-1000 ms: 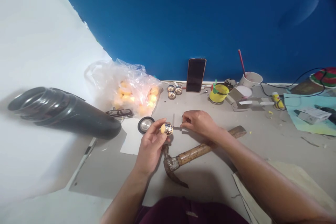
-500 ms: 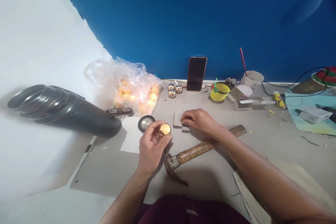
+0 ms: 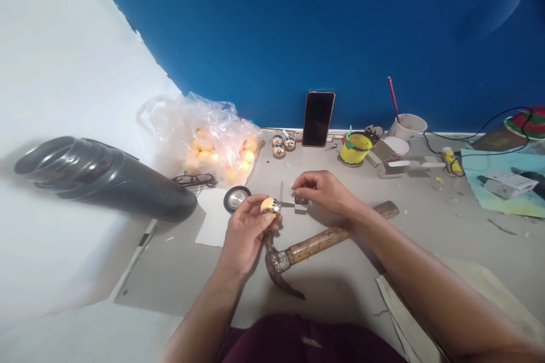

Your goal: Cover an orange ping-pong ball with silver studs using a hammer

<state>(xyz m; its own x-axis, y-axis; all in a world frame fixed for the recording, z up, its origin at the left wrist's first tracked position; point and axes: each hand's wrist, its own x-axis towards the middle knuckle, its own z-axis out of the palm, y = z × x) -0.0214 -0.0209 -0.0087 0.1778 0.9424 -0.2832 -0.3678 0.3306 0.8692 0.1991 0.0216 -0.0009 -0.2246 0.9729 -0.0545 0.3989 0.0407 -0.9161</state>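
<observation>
My left hand (image 3: 246, 233) is closed round a small yellow ball (image 3: 267, 205) whose side is partly covered with shiny metallic pieces, which look like thumbtack heads. My right hand (image 3: 322, 191) has its fingertips pinched together over a small open grey box (image 3: 301, 206) with dark contents. Whatever sits between those fingertips is too small to make out. Between my forearms lies a claw hammer (image 3: 315, 245) with a worn wooden handle, its rusty head just below my left hand. Further back stand several shiny metallic-covered balls (image 3: 279, 151) in a cluster.
A clear plastic bag (image 3: 200, 125) of yellow balls lies at the left, beside glasses (image 3: 195, 180) and a large grey pipe (image 3: 110, 178). A phone (image 3: 318, 119) leans on the blue wall. A yellow cup (image 3: 355, 148) and a white cup (image 3: 409, 126) stand at the right.
The ball has turned in my left hand, so its metallic-covered side now shows more. My right hand has lifted slightly at the box, showing the dark contents.
</observation>
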